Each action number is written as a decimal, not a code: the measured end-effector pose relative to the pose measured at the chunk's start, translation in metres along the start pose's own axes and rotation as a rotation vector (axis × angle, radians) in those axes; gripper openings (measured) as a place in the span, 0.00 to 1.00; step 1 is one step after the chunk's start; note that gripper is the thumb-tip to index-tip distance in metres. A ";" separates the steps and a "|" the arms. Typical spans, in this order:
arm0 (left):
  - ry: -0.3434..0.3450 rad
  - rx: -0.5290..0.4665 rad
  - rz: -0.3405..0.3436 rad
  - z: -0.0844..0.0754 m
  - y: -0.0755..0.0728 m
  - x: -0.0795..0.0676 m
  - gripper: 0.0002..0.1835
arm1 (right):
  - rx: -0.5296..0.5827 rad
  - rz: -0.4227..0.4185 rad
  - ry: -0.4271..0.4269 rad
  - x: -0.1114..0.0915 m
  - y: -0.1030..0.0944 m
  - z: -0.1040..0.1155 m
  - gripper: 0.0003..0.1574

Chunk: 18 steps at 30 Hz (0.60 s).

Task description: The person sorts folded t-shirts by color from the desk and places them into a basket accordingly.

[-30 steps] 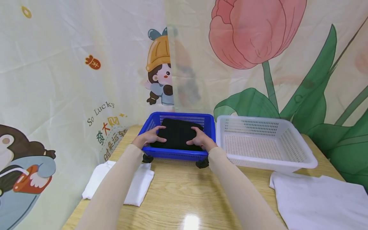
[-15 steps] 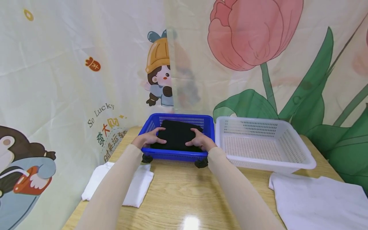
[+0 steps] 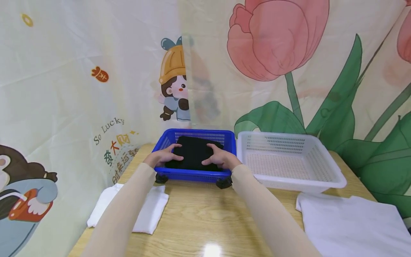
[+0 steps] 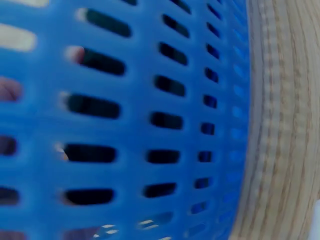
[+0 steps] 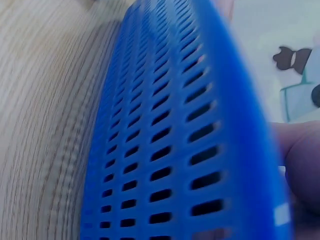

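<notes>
In the head view, a folded black cloth (image 3: 194, 153) lies inside the blue plastic basket (image 3: 189, 175). Both hands reach over the basket's sides. On the cloth's left part rests the left hand (image 3: 163, 156), thumb and forefinger spread apart. The right hand (image 3: 221, 158) touches its right part in the same way, facing the left one. The other fingers are mostly hidden. The slotted blue wall (image 4: 135, 130) fills most of the left wrist view, with dark cloth and bits of fingers behind the slots. In the right wrist view, part of the right hand (image 5: 302, 165) shows beyond the rim.
A white slotted basket (image 3: 289, 182) stands right beside the blue one. White folded cloth (image 3: 151, 210) lies at the left on the wooden table (image 3: 192, 217), partly behind the left sleeve. More white cloth (image 3: 350, 221) lies front right. A printed curtain (image 3: 212, 71) hangs behind.
The right hand has slid slightly left over the black cloth. The left hand, cloth and baskets keep nearly the same places while the head view shifts a little.
</notes>
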<state>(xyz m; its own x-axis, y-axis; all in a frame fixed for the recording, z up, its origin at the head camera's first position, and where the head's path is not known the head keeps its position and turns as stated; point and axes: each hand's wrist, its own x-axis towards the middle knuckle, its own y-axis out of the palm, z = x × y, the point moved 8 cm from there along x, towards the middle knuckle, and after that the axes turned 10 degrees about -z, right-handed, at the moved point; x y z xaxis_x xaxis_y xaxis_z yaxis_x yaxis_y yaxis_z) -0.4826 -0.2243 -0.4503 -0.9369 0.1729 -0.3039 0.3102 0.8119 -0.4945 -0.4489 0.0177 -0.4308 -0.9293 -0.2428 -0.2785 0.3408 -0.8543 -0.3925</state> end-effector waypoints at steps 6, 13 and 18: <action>0.009 0.071 0.001 -0.011 -0.002 -0.013 0.45 | 0.005 -0.026 -0.048 -0.018 -0.003 0.007 0.62; 0.136 0.253 -0.071 -0.025 -0.013 -0.037 0.42 | -0.026 -0.020 -0.179 -0.052 -0.010 0.025 0.59; 0.259 0.312 -0.135 -0.040 -0.030 -0.065 0.42 | -0.057 0.014 -0.257 -0.082 -0.014 0.036 0.56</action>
<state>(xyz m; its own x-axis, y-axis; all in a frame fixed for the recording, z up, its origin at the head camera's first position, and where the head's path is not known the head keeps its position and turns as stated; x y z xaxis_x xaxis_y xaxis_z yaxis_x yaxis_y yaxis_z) -0.4371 -0.2378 -0.3836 -0.9696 0.2435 -0.0248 0.1790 0.6362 -0.7504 -0.3831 0.0332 -0.3707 -0.9276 -0.3695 -0.0555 0.3548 -0.8245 -0.4407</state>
